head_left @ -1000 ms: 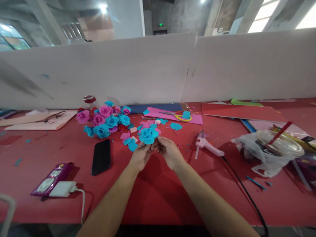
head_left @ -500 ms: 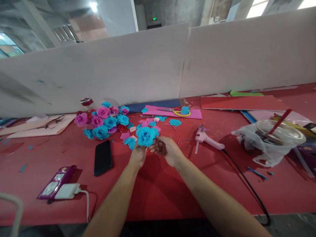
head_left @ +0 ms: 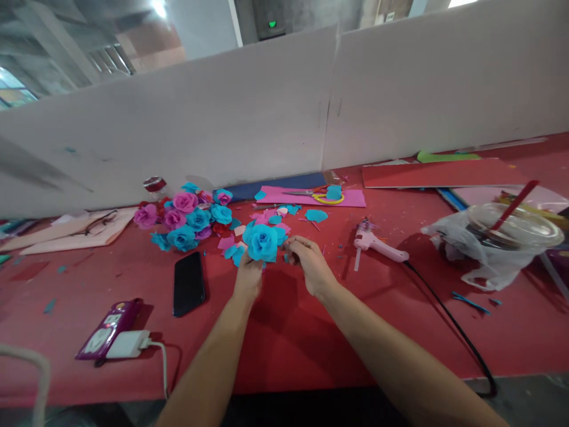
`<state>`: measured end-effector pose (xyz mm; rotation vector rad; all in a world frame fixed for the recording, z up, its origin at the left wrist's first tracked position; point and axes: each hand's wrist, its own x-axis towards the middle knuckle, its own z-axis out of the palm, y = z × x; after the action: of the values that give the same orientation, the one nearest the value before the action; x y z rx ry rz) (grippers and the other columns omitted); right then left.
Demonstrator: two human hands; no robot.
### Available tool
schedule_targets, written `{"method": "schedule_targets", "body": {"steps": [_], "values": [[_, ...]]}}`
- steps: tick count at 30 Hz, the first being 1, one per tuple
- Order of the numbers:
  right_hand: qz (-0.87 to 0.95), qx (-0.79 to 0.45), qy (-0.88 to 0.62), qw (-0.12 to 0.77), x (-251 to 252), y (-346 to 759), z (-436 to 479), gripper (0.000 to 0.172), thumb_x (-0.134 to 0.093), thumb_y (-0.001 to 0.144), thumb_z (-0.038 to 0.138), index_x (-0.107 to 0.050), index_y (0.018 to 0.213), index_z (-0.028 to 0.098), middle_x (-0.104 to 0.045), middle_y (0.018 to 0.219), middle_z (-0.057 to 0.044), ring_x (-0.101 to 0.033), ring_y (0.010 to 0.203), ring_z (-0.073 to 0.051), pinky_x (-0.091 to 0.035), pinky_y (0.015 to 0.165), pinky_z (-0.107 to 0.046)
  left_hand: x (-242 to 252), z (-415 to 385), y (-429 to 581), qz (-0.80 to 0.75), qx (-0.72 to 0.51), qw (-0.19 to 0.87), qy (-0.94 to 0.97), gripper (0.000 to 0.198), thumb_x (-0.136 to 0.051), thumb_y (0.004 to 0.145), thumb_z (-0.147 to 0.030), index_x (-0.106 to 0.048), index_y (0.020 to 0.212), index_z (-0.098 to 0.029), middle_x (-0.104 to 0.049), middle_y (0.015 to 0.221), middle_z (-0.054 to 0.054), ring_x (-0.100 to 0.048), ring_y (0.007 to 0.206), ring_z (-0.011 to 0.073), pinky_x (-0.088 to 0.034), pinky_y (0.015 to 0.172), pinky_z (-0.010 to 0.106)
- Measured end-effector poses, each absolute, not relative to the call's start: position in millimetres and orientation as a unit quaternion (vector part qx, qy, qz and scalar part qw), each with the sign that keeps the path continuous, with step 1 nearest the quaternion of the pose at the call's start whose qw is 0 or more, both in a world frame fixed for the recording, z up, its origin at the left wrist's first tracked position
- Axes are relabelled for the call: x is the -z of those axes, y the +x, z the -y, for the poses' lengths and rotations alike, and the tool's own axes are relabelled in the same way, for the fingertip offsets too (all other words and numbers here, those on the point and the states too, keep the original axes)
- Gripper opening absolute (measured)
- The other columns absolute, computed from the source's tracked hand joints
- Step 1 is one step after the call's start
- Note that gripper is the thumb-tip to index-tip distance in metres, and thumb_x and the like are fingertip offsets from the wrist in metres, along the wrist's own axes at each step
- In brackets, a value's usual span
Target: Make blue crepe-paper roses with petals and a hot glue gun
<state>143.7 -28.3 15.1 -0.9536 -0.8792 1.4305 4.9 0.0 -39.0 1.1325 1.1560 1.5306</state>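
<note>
Red covers the desk (head_left: pixel 306 350), which extends back to a white partition (head_left: pixel 200 130) with an upright seam. Beyond the partition, the room shows grey walls and a small lit green sign (head_left: pixel 272 24). Paper scraps (head_left: pixel 316 216) lie on the rear middle of the desk. A bunch of paper flowers (head_left: pixel 198 219) stands to the left; a pink glue gun (head_left: pixel 381 248) lies to the right.

The blue paper flower (head_left: pixel 262 242) is located above the desk at centre, in front of the scraps. Its open face points up and toward the camera. Any stem is hidden, so its long axis cannot be read.

Both forearms extend forward and converge. The hands are apart: the left hand (head_left: pixel 249 279) grips the flower from below; the right hand (head_left: pixel 310 264) is just beside it, fingers curled inward. Whether the right fingers pinch anything cannot be determined.
</note>
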Motion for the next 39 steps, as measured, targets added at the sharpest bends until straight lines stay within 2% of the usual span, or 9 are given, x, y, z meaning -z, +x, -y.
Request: {"method": "schedule_targets", "body": {"steps": [2, 5, 11, 21, 26, 29, 33, 36, 39], "values": [[0.390, -0.575, -0.392, 0.603, -18, 146, 29, 0.013, -0.056, 0.070, 0.026, -0.058, 0.058, 0.019, -0.042, 0.052, 0.006, -0.035, 0.051, -0.009, -0.029, 0.053, -0.025, 41, 0, 1, -0.455, -0.616, 0.440, 0.468, 0.016, -0.068, 0.065, -0.026, -0.066, 0.080, -0.019, -0.067, 0.077, 0.001, -0.057, 0.070, 0.0146, -0.048, 0.071, 0.029], [0.419, -0.553, -0.388, 0.607, -22, 146, 33, 0.010, -0.059, 0.071, 0.027, -0.060, 0.063, 0.020, -0.048, 0.058, 0.004, -0.036, 0.054, -0.010, -0.030, 0.055, -0.025, 40, 1, 0, -0.450, -0.632, 0.411, 0.478, 0.018, -0.066, 0.068, -0.025, -0.067, 0.085, -0.020, -0.066, 0.078, 0.000, -0.056, 0.068, 0.0128, -0.047, 0.070, 0.027], [0.471, -0.525, -0.417, 0.573, -23, 141, 36, 0.015, -0.063, 0.071, 0.031, -0.059, 0.065, 0.018, -0.049, 0.061, 0.003, -0.041, 0.058, -0.010, -0.032, 0.057, -0.025, 35, 2, 4, -0.444, -0.645, 0.378, 0.493, 0.010, -0.063, 0.071, -0.024, -0.067, 0.078, -0.019, -0.066, 0.076, 0.000, -0.057, 0.070, 0.0129, -0.047, 0.075, 0.026], [0.404, -0.574, -0.435, 0.564, -21, 134, 39, 0.010, -0.060, 0.069, 0.029, -0.061, 0.065, 0.019, -0.047, 0.056, 0.005, -0.038, 0.054, -0.010, -0.031, 0.055, -0.024, 24, 8, 10, -0.431, -0.662, 0.421, 0.446, 0.010, -0.069, 0.063, -0.022, -0.066, 0.072, -0.019, -0.064, 0.073, -0.001, -0.053, 0.066, 0.0115, -0.046, 0.067, 0.022], [0.418, -0.557, -0.438, 0.569, -20, 133, 42, 0.012, -0.056, 0.073, 0.028, -0.057, 0.064, 0.019, -0.042, 0.054, 0.005, -0.036, 0.052, -0.009, -0.030, 0.053, -0.024, 19, 11, 12, -0.425, -0.658, 0.425, 0.454, 0.009, -0.069, 0.065, -0.022, -0.066, 0.072, -0.018, -0.063, 0.072, -0.001, -0.052, 0.065, 0.0110, -0.046, 0.068, 0.023], [0.500, -0.430, -0.454, 0.599, -19, 132, 46, 0.002, -0.054, 0.074, 0.023, -0.055, 0.074, 0.021, -0.044, 0.060, 0.005, -0.039, 0.055, -0.010, -0.033, 0.054, -0.024, 18, 12, 12, -0.421, -0.663, 0.427, 0.449, 0.006, -0.068, 0.066, -0.021, -0.063, 0.067, -0.018, -0.061, 0.068, -0.001, -0.051, 0.062, 0.0099, -0.046, 0.065, 0.022], [0.640, -0.190, -0.463, 0.583, -15, 133, 48, 0.020, -0.056, 0.076, 0.017, -0.059, 0.095, 0.022, -0.057, 0.084, -0.002, -0.051, 0.068, -0.013, -0.042, 0.061, -0.026, 19, 12, 12, -0.409, -0.659, 0.447, 0.446, 0.005, -0.067, 0.069, -0.020, -0.065, 0.073, -0.018, -0.063, 0.073, -0.001, -0.053, 0.066, 0.0104, -0.047, 0.068, 0.022], [0.710, -0.005, -0.445, 0.546, -9, 138, 43, 0.018, -0.055, 0.082, 0.016, -0.064, 0.097, 0.024, -0.062, 0.105, -0.007, -0.056, 0.085, -0.018, -0.044, 0.073, -0.031, 23, 12, 12, -0.400, -0.654, 0.459, 0.450, 0.007, -0.067, 0.071, -0.020, -0.067, 0.079, -0.019, -0.066, 0.083, 0.000, -0.057, 0.075, 0.0115, -0.047, 0.076, 0.024], [0.763, 0.117, -0.397, 0.498, -3, 145, 38, 0.019, -0.055, 0.086, 0.016, -0.066, 0.097, 0.027, -0.067, 0.108, -0.004, -0.057, 0.091, -0.020, -0.041, 0.077, -0.034, 26, 12, 12, -0.394, -0.648, 0.479, 0.441, 0.006, -0.068, 0.072, -0.019, -0.066, 0.077, -0.019, -0.064, 0.078, -0.001, -0.055, 0.069, 0.0104, -0.046, 0.071, 0.023]]}}
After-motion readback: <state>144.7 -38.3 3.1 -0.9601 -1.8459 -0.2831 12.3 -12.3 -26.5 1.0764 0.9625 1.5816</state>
